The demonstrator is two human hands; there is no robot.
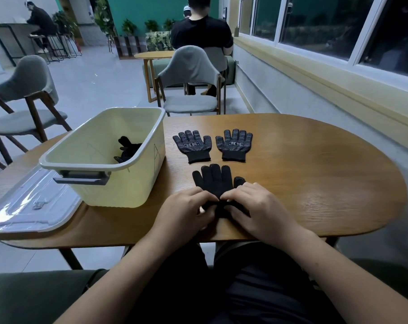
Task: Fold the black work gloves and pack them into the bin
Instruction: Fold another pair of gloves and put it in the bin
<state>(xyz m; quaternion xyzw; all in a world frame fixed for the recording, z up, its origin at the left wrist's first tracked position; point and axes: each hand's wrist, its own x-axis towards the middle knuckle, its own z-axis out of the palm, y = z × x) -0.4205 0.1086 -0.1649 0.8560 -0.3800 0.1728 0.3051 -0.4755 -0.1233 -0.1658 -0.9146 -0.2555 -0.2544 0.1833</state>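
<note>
A café-style lounge or common room is shown. Wooden tables are paired with grey upholstered chairs, bar stools are lined up at a high counter, potted plants are set against a teal wall, and other people are seated apart, near a long row of windows.

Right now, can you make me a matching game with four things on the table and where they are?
Things:
1. clear lid
2. near glove
3. left dotted glove
4. crumpled glove

Places:
A. inside the bin
B. pinched at its cuff by the left hand and right hand
C. lying flat, dots up, beyond the hands
D. on the table, left of the bin

Pairs: 1-D, 2-B, 3-C, 4-A.
</note>
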